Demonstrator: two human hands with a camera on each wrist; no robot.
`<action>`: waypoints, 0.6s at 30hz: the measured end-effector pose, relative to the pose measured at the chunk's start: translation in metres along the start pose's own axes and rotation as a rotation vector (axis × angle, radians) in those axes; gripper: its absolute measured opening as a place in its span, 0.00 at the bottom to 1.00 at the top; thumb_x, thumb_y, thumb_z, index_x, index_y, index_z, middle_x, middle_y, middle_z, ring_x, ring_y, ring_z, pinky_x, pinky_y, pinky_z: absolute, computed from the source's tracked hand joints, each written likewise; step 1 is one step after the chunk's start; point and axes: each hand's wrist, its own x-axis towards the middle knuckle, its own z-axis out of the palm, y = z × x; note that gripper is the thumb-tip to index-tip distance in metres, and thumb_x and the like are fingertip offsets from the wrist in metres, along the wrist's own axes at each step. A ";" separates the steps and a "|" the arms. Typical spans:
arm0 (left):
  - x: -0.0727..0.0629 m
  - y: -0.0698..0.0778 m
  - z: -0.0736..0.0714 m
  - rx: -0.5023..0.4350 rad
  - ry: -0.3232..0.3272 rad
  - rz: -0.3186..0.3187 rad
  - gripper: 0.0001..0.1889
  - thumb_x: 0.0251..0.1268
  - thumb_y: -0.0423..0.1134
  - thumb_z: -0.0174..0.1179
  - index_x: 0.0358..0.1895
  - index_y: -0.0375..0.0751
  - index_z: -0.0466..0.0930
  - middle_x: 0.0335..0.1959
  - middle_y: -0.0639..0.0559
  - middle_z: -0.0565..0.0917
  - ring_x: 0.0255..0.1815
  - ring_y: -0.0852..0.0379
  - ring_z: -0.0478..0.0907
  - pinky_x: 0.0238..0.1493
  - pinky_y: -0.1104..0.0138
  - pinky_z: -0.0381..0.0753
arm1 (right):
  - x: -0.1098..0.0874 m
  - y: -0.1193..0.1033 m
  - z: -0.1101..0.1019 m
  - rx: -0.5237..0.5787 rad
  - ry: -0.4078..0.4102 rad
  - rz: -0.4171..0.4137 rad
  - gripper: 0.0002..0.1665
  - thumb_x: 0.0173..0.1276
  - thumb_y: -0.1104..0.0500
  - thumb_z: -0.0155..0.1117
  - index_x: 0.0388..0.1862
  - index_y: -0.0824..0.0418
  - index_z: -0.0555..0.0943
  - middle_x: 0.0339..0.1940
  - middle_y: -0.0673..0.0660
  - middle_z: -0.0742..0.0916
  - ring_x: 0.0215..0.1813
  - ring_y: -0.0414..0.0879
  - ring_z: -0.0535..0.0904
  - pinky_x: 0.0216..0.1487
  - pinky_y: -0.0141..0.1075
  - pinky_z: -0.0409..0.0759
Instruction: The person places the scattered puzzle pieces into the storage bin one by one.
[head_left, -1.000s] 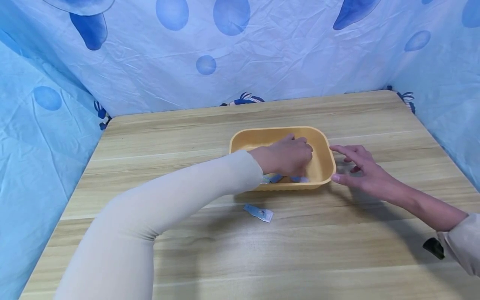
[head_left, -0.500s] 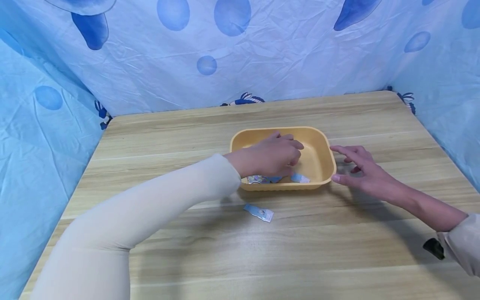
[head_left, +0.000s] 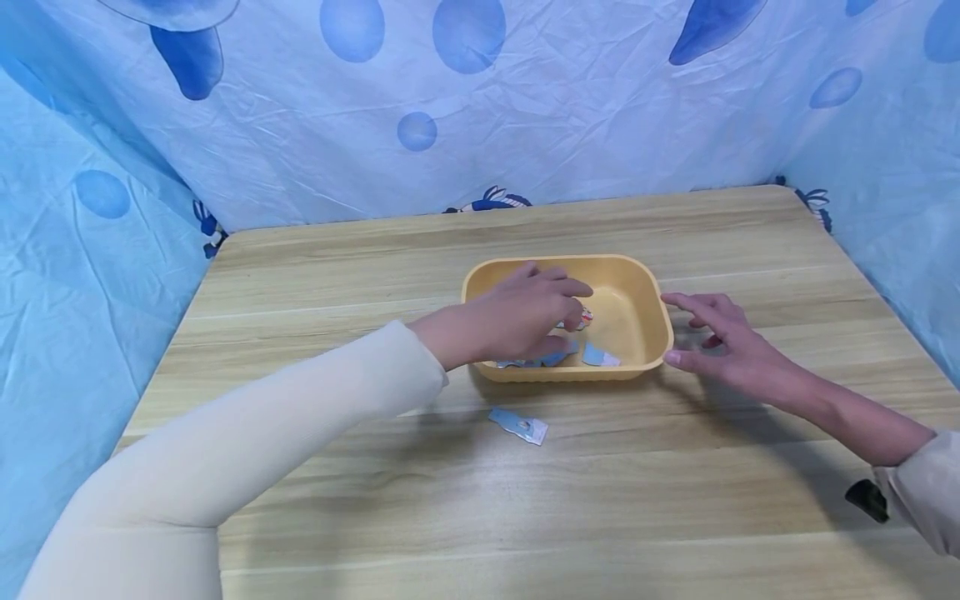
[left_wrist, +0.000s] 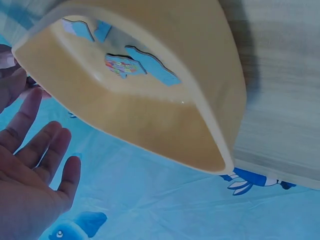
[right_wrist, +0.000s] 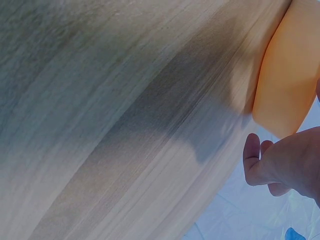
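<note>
My left hand [head_left: 517,312] hovers over the left half of a yellow plastic bin [head_left: 628,321], fingers spread and nothing visible between them. Inside the bin lie several flat blue pieces that look like puzzle pieces [left_wrist: 152,66]. One printed piece [left_wrist: 122,65] carries a red and multicoloured pattern; it partly shows by my left fingertips in the head view. At the bin's right end is my right hand [head_left: 723,342], thumb and index fingertips right at the rim, the other fingers loosely bent. A blue and white piece [head_left: 517,426] rests on the table in front of the bin.
The wood-grain table [head_left: 375,517] carries the bin toward its back half. A blue patterned cloth [head_left: 600,125] hangs behind and at both sides. A small black object [head_left: 867,500] sits by the right sleeve.
My left hand has shifted left across the bin, and its curled fingers have spread. The multicoloured piece has come into sight beneath it. My right hand has stayed at the rim.
</note>
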 end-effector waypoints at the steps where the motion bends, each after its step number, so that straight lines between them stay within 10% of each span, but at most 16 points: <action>1: -0.002 0.000 0.000 0.004 0.013 0.002 0.06 0.65 0.47 0.62 0.42 0.54 0.83 0.69 0.54 0.69 0.67 0.57 0.64 0.58 0.58 0.63 | 0.000 0.000 0.000 0.000 0.000 -0.002 0.45 0.65 0.54 0.67 0.77 0.51 0.56 0.64 0.66 0.63 0.59 0.60 0.61 0.48 0.49 0.68; 13: -0.031 0.015 0.018 0.090 0.265 0.146 0.07 0.62 0.45 0.65 0.39 0.48 0.80 0.66 0.52 0.72 0.61 0.56 0.70 0.54 0.58 0.66 | 0.000 0.001 0.000 -0.005 0.004 -0.024 0.44 0.65 0.55 0.67 0.76 0.51 0.57 0.64 0.66 0.64 0.58 0.59 0.61 0.48 0.48 0.68; 18: -0.035 0.021 0.019 0.094 0.270 0.162 0.09 0.60 0.47 0.66 0.38 0.48 0.80 0.68 0.51 0.69 0.62 0.56 0.68 0.55 0.59 0.66 | 0.000 0.001 0.000 -0.005 -0.002 -0.006 0.44 0.66 0.54 0.67 0.77 0.51 0.56 0.64 0.66 0.63 0.59 0.60 0.61 0.48 0.50 0.69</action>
